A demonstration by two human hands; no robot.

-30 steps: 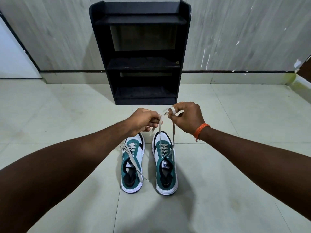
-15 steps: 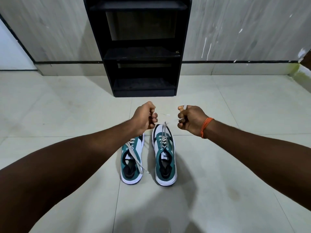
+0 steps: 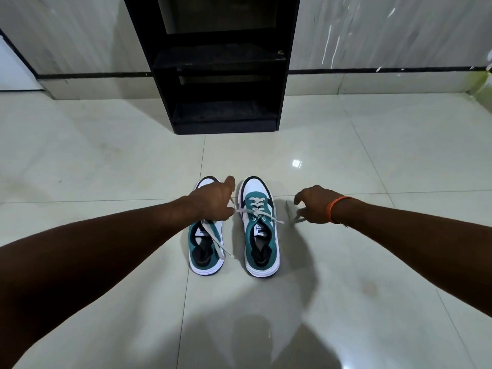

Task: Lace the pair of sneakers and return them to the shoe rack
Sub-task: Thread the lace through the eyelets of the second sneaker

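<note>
Two teal-and-white sneakers stand side by side on the tiled floor, toes toward the rack. The right sneaker [image 3: 262, 235] has a white lace [image 3: 255, 212] through its eyelets, and each end is pulled out sideways. My left hand [image 3: 213, 202] grips the left end, low over the left sneaker [image 3: 206, 251]. My right hand [image 3: 314, 205], with an orange band at the wrist, pinches the right end just right of the shoe. A loose lace [image 3: 217, 241] trails over the left sneaker's opening. The black shoe rack [image 3: 213, 62] stands against the wall beyond.
Glossy pale floor tiles [image 3: 372, 155] surround the shoes on all sides. The rack's shelves hold nothing that I can see. A grey wall with a dark strip [image 3: 372, 70] runs behind, and a white door edge [image 3: 13, 70] shows at far left.
Both hands dropped from in front of the rack to shoe level and moved apart, pulling the right sneaker's lace ends out sideways. The camera tilted down.
</note>
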